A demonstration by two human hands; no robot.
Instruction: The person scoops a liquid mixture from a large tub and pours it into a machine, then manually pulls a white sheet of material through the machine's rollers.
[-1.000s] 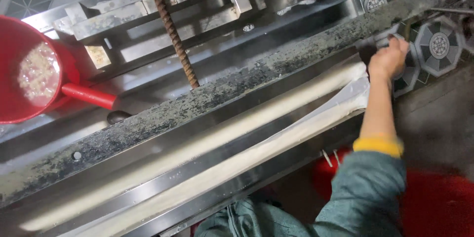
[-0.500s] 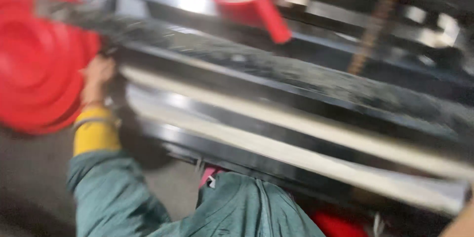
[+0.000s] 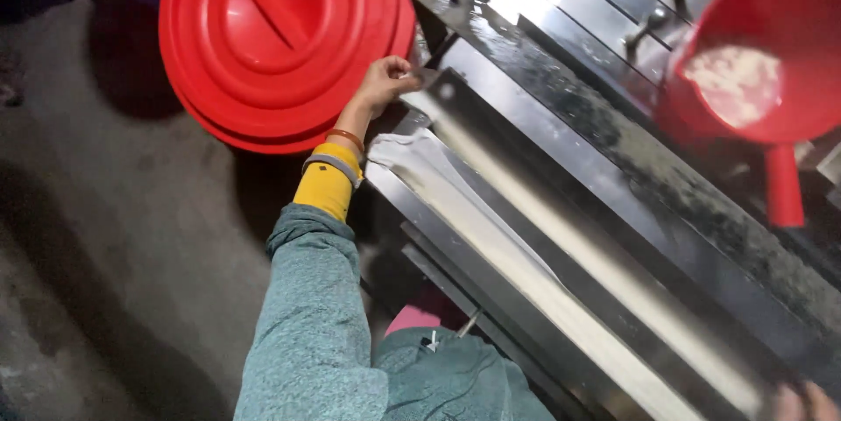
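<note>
Here, nearest the camera, a teal sleeve (image 3: 315,316) with a yellow cuff (image 3: 326,186) runs up to the left hand (image 3: 385,84). Its fingers curl around the end of a metal bar (image 3: 613,211) on the steel machine (image 3: 561,44), holding it. Beside the wrist a white cloth (image 3: 416,158) drapes over the near rail, and a pale strip (image 3: 596,254) runs along the trough. The right hand (image 3: 802,403) shows only as fingertips at the lower corner (grip impossible to tell). Farther off lie a red lid (image 3: 280,35) and a red scoop (image 3: 753,62) of white grain.
</note>
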